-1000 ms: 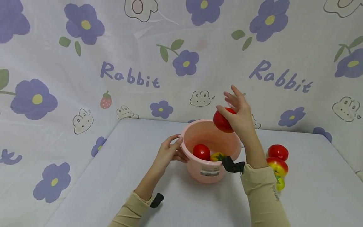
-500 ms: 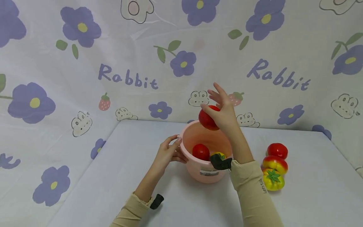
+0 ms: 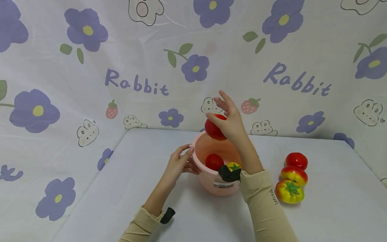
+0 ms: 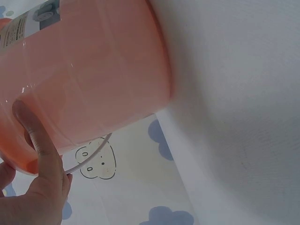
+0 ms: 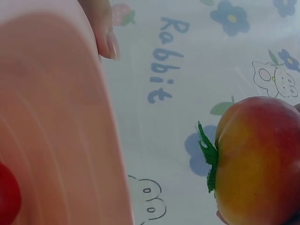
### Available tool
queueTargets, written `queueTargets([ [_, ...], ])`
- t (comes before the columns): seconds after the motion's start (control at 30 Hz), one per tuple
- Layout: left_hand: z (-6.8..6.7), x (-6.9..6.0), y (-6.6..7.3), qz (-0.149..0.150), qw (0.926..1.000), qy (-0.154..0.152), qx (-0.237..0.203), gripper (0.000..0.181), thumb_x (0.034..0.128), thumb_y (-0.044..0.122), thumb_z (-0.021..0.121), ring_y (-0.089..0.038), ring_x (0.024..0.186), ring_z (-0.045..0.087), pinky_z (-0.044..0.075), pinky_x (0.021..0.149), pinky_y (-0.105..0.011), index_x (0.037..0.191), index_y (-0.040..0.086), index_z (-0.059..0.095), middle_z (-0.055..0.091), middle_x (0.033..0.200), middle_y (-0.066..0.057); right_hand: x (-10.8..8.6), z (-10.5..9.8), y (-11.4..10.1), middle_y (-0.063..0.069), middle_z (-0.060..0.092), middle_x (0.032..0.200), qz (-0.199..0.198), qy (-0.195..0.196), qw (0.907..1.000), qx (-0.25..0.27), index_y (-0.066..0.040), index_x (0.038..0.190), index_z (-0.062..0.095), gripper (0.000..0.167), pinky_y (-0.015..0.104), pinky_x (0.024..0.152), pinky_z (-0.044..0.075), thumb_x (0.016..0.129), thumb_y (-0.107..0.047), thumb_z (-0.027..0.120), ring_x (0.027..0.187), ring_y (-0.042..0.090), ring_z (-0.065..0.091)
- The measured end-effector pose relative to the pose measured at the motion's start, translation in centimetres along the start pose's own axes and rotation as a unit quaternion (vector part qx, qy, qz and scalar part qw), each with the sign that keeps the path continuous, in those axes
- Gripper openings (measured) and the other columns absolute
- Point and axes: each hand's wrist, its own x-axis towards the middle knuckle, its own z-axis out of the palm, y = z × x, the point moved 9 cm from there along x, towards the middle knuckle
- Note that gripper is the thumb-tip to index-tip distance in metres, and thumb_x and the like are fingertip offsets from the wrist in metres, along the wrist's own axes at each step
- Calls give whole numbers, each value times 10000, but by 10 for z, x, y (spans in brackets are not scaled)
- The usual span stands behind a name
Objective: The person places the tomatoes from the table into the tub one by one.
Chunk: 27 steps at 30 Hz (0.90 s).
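Note:
My left hand (image 3: 178, 163) grips the left rim of a pink bucket (image 3: 206, 178), with a finger (image 4: 40, 136) against its outer wall in the left wrist view. Above the bucket's mouth, my right hand (image 3: 232, 122) holds a tomato (image 3: 214, 130) between thumb and fingers. The right wrist view shows this tomato (image 5: 260, 159) as red and yellow with a green leafy top, apart from the bucket wall (image 5: 61, 93). Inside the bucket lie a red tomato (image 3: 214, 162) and a yellow one (image 3: 234, 165) with a green top, partly hidden by a black wrist mount.
On the white table (image 3: 332, 188), right of the bucket, a red tomato (image 3: 296, 161), a red-yellow one (image 3: 295, 175) and a yellow one with a green top (image 3: 290, 192) sit in a row. A printed cloth (image 3: 187, 33) hangs behind the table.
My right hand has moved left with the tomato, from the bucket's right side to over its mouth, uncovering the tomatoes on the table. The left hand stays at the rim.

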Motion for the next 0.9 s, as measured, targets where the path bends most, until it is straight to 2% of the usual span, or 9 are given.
queueTargets([
  [0.1,0,-1,1,15,10000,40,13,586,966,468,551,-236,718,749,628,713,-370,1438,151,409,727,918,-165,0,2,-2,-5,440,1530,21,-52,10000,30,-311,1544,239,802,497,1141,399,894,-231,702,1452,243,356],
  [0.27,0,-1,0,-26,10000,60,-19,574,968,468,549,-236,713,749,628,712,-371,1434,162,414,727,908,-159,0,6,-5,16,421,1543,-31,-119,9999,-46,-283,1549,232,801,496,1199,318,897,-231,694,1461,253,332],
  [0.47,0,0,1,-28,10000,65,-56,576,966,461,555,-237,702,748,626,730,-401,1434,157,415,723,881,-140,-1,8,-8,44,414,1547,-266,-138,9996,-2,-234,1552,237,788,493,1233,247,905,-237,687,1459,223,352],
  [0.63,1,0,1,-32,10000,20,-25,581,966,471,550,-221,698,747,626,728,-385,1435,159,408,721,882,-129,-3,5,-7,48,419,1544,-315,-140,9994,30,-213,1553,236,782,501,1236,232,911,-237,683,1460,214,350],
  [0.9,2,-1,3,96,9998,-64,-155,533,989,414,540,-221,676,743,627,722,-401,1422,131,411,729,843,-122,-7,-3,-3,31,420,1544,-220,-75,9997,-62,-238,1552,234,779,497,1239,228,915,-258,682,1467,204,338],
])
